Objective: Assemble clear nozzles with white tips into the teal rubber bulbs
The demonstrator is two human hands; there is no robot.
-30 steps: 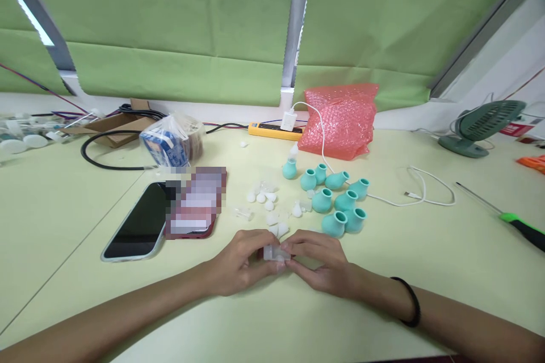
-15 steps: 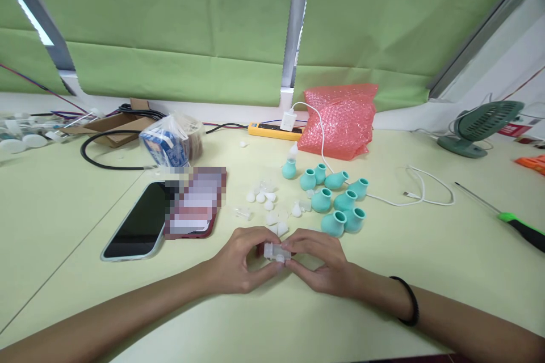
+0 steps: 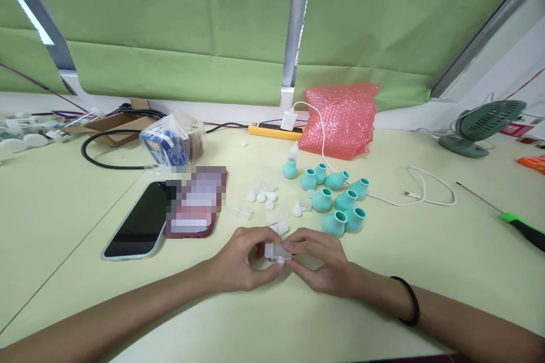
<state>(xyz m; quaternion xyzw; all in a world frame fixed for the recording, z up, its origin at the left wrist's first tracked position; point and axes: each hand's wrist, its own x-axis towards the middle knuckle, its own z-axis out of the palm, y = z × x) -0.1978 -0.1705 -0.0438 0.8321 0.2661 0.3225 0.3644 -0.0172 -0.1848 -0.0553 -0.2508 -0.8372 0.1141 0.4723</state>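
Observation:
Between my two hands is a small translucent plastic tube-like piece (image 3: 276, 252) with a short stub on its near side. My left hand (image 3: 244, 261) pinches its left part between thumb and fingertips. At its right end, my right hand (image 3: 321, 261) grips it with thumb and fingers. Just beyond my fingertips lie white plastic pieces (image 3: 280, 228). Several small white drop-shaped parts (image 3: 269, 203) and clear plastic pieces (image 3: 243, 212) are scattered farther off. Several turquoise rubber bulbs (image 3: 322, 199) stand and lean to the right, and one bulb (image 3: 289, 168) has a clear-white piece in its neck.
Two phones, one dark-screened (image 3: 138, 221) and one in a red case (image 3: 198, 204), lie left. Behind are a plastic-wrapped blue pack (image 3: 166, 144), a yellow power strip (image 3: 272, 131) and pink bubble wrap (image 3: 340, 125). A white cable (image 3: 423, 187), screwdriver (image 3: 511, 221) and green fan (image 3: 477, 127) are right.
The translucent piece has turned slightly between my fingers. Both hands stay in nearly the same place, and the things on the table have not moved.

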